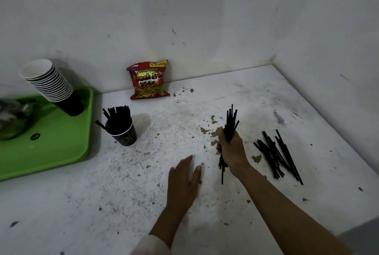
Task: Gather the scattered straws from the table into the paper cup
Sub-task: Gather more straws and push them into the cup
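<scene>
- Straws, thin, black and straight, sit in three groups: a bundle (230,123) gripped in the right hand (232,150), a loose pile (276,156) lying on the tabletop (143,183) to the right of that hand, and a cluster (117,114) standing in the paper cup (123,131) at left.
- The held bundle stands nearly upright, its ends uneven, poking out above and below the fist; one straw hangs lower than the rest.
- The loose pile lies criss-crossed, roughly aligned near to far, just right of the right forearm.
- The paper cup is dark with a pale rim line and stands upright beside the green tray (61,152); its straws lean out to the left.
- The left hand (184,181) lies flat with straight fingers, palm down on the tabletop, holding nothing.
- The tabletop is white, heavily scuffed, speckled with dark marks and chipped brown patches.
- On the tray at far left a stack of cups (51,84) leans sideways.
- A red snack bag (148,79) stands against the far wall (205,19), which is pale and marked with scratches; the tabletop fits into a corner at far right.
</scene>
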